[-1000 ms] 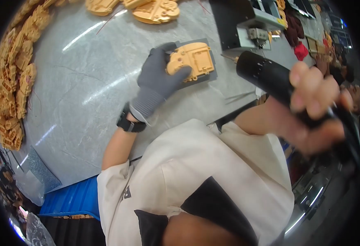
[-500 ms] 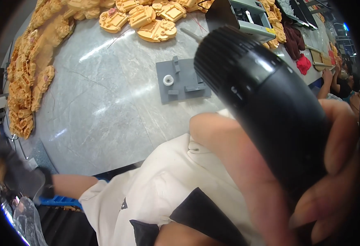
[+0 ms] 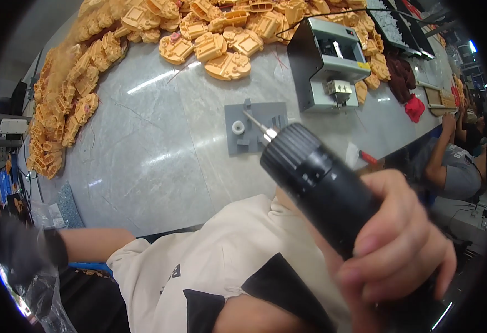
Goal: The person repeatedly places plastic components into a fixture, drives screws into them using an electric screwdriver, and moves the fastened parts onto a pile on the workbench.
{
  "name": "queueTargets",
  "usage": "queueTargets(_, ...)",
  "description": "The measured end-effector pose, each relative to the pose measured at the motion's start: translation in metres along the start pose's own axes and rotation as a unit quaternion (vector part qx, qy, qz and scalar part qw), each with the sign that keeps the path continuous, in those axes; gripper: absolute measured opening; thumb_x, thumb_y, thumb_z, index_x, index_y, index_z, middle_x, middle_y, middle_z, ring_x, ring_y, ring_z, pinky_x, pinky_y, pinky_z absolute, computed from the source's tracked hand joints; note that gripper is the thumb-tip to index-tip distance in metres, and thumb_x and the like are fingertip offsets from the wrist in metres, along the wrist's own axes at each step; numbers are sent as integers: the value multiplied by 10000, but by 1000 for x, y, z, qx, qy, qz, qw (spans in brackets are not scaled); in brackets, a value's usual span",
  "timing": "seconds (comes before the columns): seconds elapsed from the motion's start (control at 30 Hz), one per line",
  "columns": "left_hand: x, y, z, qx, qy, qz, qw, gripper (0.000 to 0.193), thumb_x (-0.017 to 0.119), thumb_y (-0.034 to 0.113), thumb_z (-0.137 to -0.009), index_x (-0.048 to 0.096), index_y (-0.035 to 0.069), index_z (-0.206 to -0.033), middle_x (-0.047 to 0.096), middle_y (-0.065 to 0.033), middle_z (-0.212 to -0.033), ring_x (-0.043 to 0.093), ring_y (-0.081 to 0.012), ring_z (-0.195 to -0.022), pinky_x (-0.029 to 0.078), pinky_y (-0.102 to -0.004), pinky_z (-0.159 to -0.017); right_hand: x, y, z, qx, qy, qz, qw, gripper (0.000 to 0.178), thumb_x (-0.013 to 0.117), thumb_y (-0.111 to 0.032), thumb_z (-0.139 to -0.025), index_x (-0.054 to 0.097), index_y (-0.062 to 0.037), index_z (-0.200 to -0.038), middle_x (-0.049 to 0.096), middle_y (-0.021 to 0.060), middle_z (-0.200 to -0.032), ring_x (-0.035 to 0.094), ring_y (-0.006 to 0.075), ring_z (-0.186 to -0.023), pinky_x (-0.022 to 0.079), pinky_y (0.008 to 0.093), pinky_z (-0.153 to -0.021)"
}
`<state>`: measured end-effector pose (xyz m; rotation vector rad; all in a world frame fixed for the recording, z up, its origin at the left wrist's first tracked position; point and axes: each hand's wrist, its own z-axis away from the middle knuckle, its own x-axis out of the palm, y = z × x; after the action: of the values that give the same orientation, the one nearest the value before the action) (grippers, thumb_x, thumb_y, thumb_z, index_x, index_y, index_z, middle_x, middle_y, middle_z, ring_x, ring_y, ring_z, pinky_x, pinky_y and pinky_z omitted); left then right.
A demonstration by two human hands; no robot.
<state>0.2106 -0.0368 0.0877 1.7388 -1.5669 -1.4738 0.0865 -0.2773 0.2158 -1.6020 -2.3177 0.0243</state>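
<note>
Fingers of the right hand (image 3: 399, 250) wrap tight around a fat black power screwdriver (image 3: 321, 188), close to the camera. Its thin metal tip (image 3: 254, 123) points up at the grey holder plate (image 3: 254, 126) on the pale tabletop (image 3: 143, 150). Behind the plate stands a grey box machine (image 3: 324, 61) with a small yellow label on its side. Orange plastic parts (image 3: 221, 39) lie piled past the plate and far to its left. The left hand (image 3: 16, 247), in a dark glove, hangs low off the tabletop's near edge; I cannot tell if its grip is open or closed.
</note>
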Motion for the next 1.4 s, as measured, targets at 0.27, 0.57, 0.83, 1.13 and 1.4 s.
queueTargets(0.27,11,-23,144,-79,87,-536,836,679,661,234,-650,413,155,-1277,425,-139,-1276,400,-365,-1155,304,-464,-1006,78,-22,61,104,-101,-167,975,577,708,-402,-750,404,-84,-1123,543,17,-701,544,161,-529,433,289,-559)
queueTargets(0.57,-7,8,106,-98,95,-442,886,275,662,81,-590,587,136,-849,564,-56,-797,533,-242,-838,454,-343,-729,-5,9,137,389,211,30,896,340,503,-85,-787,398,-37,-1107,457,69,-637,439,166,-509,396,311,-513)
queueTargets(0.83,18,70,173,-70,60,68,993,326,586,-33,-660,576,134,-939,553,-93,-1117,476,-319,-1095,335,-421,-995,-10,26,156,443,217,0,870,345,531,-62,-774,403,-17,-1090,450,59,-654,443,156,-531,408,311,-530)
queueTargets(1.13,34,68,187,-114,183,-196,957,416,656,146,-711,547,98,-1109,503,-146,-1180,493,-325,-1065,411,-414,-881,-2,26,158,463,242,41,851,315,545,-70,-777,415,-16,-1059,461,61,-648,453,159,-531,415,309,-530)
queueTargets(1.4,56,89,165,-258,-38,-304,916,759,717,382,-618,422,69,-1243,531,-149,-1023,532,-312,-949,431,-405,-810,-13,18,156,473,184,23,861,261,503,-145,-844,426,-58,-1078,458,52,-660,440,171,-555,375,326,-602)
